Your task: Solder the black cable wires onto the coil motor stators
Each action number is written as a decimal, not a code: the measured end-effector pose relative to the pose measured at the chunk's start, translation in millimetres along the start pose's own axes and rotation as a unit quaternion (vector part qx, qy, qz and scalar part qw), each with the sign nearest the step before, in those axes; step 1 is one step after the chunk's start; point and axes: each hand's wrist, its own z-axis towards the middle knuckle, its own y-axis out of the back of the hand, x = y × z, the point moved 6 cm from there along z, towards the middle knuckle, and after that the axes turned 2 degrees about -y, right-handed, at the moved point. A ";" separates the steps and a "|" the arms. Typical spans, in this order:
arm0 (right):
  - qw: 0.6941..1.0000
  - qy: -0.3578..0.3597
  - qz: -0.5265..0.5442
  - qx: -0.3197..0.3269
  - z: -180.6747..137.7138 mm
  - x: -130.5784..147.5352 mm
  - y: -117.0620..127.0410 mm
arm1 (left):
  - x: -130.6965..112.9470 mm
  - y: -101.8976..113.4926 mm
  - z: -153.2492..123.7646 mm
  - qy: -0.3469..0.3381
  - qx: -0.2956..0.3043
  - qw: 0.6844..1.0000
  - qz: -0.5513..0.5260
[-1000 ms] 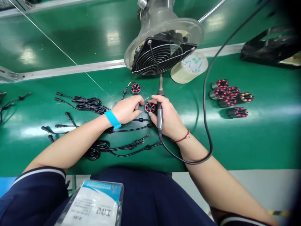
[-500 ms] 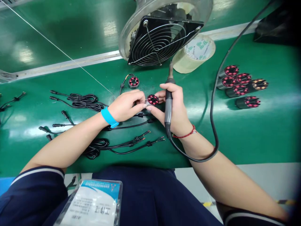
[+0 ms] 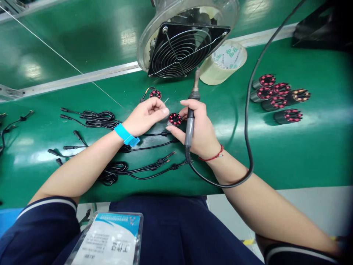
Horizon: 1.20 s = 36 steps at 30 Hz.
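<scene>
A ring-shaped motor core (image 3: 174,119) with red windings sits near the middle of the green bench (image 3: 317,154), its wound face up, steadied between the thumb and fingers of the right hand (image 3: 202,130); whether it also rests on the bench, I cannot tell. That same hand grasps a soldering iron (image 3: 189,127) across its fingers, the metal tip pointing away from the person. Just beside the core, on its left, the left hand (image 3: 145,117) pinches a thin silvery wire (image 3: 166,100) between thumb and fingers, its end jutting out clear of the core. Beyond this hand lies a second core (image 3: 155,94) with leads attached, partly hidden by the fingers. Black coiled cables (image 3: 100,119) and further cables (image 3: 117,168) with bared ends spread to the left and nearer the person, some passing behind the left forearm. Past the iron's tip are a black fan guard (image 3: 180,53) set in a clear flared hood (image 3: 143,48) and a roll of tape (image 3: 227,55). Well apart on the right, five cores (image 3: 277,90) are grouped, one with copper-coloured windings, and a sixth core (image 3: 288,116) lies just beside them.
</scene>
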 end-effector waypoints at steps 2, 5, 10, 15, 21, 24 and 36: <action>0.999 0.017 -0.026 -0.007 0.5 4.4 0.1 | 5.2 -5.6 -1.4 0.035 0.035 0.999 0.011; 0.997 0.021 -0.076 -0.013 1.0 8.7 -2.0 | 8.7 -8.8 -2.6 0.050 0.049 0.996 0.046; 0.992 -0.029 -0.126 -0.003 1.2 5.7 -7.4 | 10.3 -11.2 -1.6 0.054 0.069 0.989 0.120; 0.990 -0.037 -0.128 0.051 -0.3 0.5 -7.9 | 9.7 -11.5 -0.3 0.041 0.069 0.977 0.197; 0.991 0.004 0.015 0.136 -0.7 -1.1 -8.8 | 7.4 -11.0 -2.2 0.050 0.063 0.969 0.234; 0.991 0.004 0.007 0.132 1.7 -2.3 -7.6 | 6.1 -6.9 -2.1 0.059 0.045 0.974 0.214; 0.996 0.032 -0.079 0.004 3.5 9.2 5.8 | 2.9 -12.0 -7.3 0.034 0.014 0.993 0.109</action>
